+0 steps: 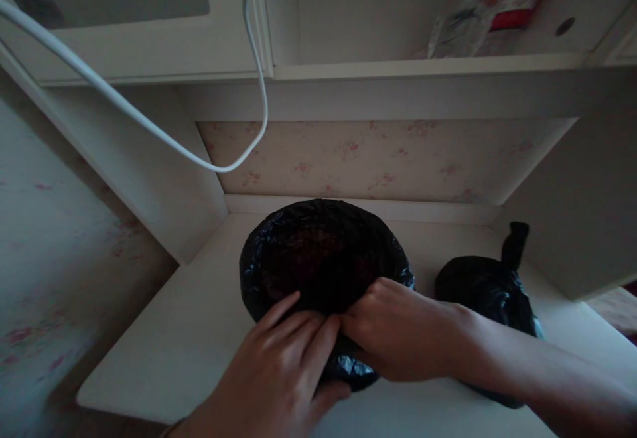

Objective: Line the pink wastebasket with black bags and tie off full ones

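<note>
A round bin lined with a black garbage bag (323,212) stands on the white desktop, its mouth facing up and the bag folded over its rim. At the near rim, my left hand (286,362) grips the bag, with fingers over the edge and the thumb on the outer side. Right beside it, my right hand (398,328) is closed on the same edge of the bag, its fingertips mostly hidden. The two hands touch or nearly touch. Inside, the bin is too dark to make out.
A black roll of bags or bundled bag (472,285) with a raised end lies to the right, partly behind my right forearm. A white cable (149,129) hangs in front at upper left. Above is a shelf (398,70) holding a clear plastic wrapper (462,26) and a red-and-green package (520,0).
</note>
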`<state>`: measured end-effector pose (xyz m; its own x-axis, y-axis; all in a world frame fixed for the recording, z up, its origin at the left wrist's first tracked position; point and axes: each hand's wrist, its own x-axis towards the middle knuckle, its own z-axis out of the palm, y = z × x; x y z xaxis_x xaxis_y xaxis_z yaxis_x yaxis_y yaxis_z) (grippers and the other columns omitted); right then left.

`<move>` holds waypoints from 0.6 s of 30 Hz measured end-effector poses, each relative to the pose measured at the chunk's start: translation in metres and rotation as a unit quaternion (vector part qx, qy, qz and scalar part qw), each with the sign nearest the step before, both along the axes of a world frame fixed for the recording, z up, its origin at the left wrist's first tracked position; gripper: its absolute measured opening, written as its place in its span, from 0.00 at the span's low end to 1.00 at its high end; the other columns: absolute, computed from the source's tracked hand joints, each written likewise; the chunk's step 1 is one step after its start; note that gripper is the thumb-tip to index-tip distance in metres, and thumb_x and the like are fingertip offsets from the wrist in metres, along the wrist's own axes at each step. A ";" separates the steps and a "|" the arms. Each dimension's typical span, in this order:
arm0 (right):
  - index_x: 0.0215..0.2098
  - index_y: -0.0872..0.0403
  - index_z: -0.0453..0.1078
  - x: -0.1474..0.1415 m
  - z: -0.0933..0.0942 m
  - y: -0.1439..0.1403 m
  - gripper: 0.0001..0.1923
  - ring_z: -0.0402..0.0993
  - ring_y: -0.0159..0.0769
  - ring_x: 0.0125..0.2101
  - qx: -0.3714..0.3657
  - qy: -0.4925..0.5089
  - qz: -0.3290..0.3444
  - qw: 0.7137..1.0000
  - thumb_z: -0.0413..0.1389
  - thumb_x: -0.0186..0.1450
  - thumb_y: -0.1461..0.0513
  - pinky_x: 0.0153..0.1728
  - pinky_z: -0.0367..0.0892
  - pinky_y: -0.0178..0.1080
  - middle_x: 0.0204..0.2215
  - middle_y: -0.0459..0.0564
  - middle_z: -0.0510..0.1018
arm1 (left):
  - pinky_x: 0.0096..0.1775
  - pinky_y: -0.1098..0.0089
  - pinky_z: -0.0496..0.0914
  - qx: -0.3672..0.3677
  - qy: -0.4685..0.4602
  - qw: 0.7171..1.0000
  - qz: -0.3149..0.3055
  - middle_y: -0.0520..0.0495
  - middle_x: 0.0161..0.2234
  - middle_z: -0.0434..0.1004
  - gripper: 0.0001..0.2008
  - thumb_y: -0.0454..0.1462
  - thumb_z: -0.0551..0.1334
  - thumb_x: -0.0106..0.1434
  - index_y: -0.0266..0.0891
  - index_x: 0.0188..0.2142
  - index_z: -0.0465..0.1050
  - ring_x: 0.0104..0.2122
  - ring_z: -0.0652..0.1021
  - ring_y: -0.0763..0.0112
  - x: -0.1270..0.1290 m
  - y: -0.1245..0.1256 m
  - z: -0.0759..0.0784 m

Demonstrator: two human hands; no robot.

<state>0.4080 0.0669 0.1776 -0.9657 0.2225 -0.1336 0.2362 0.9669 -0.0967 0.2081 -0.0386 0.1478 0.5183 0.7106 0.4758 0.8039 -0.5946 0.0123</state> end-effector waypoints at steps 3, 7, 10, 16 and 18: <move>0.38 0.57 0.80 -0.002 0.012 0.000 0.15 0.84 0.49 0.31 -0.048 -0.054 -0.006 0.997 0.57 0.70 0.54 0.24 0.58 0.40 0.33 0.57 0.86 | 0.35 0.59 0.73 0.063 -0.058 0.996 0.022 0.49 0.29 0.81 0.15 0.45 0.56 0.77 0.35 0.44 0.75 0.28 0.80 0.62 0.016 0.006 -0.014; 0.49 0.52 0.79 0.010 0.026 0.010 0.21 0.84 0.50 0.39 -0.117 -0.082 -0.041 0.989 0.66 0.62 0.50 0.30 0.64 0.40 0.41 0.53 0.87 | 0.29 0.61 0.65 0.064 -0.047 0.996 -0.038 0.53 0.24 0.74 0.19 0.49 0.60 0.74 0.39 0.32 0.71 0.24 0.76 0.66 -0.002 0.013 -0.017; 0.48 0.52 0.82 0.016 0.031 0.015 0.24 0.84 0.50 0.38 -0.129 -0.142 -0.078 0.978 0.70 0.57 0.50 0.29 0.63 0.39 0.39 0.53 0.87 | 0.34 0.61 0.66 0.037 -0.050 0.995 -0.078 0.53 0.22 0.71 0.26 0.55 0.53 0.75 0.40 0.28 0.69 0.24 0.73 0.68 -0.027 0.020 -0.010; 0.53 0.55 0.81 0.012 0.037 0.015 0.33 0.84 0.49 0.35 -0.161 -0.198 -0.057 0.965 0.71 0.54 0.47 0.30 0.66 0.40 0.40 0.57 0.87 | 0.41 0.61 0.67 -0.019 -0.075 0.992 -0.102 0.54 0.21 0.66 0.27 0.43 0.44 0.80 0.41 0.25 0.64 0.23 0.69 0.72 -0.070 0.040 -0.007; 0.57 0.53 0.79 0.011 0.039 0.015 0.36 0.84 0.48 0.38 -0.167 -0.178 -0.048 0.969 0.72 0.54 0.48 0.33 0.67 0.40 0.43 0.56 0.87 | 0.44 0.61 0.68 -0.037 -0.078 0.992 -0.087 0.53 0.22 0.69 0.24 0.38 0.48 0.79 0.40 0.25 0.65 0.26 0.72 0.71 -0.078 0.043 -0.005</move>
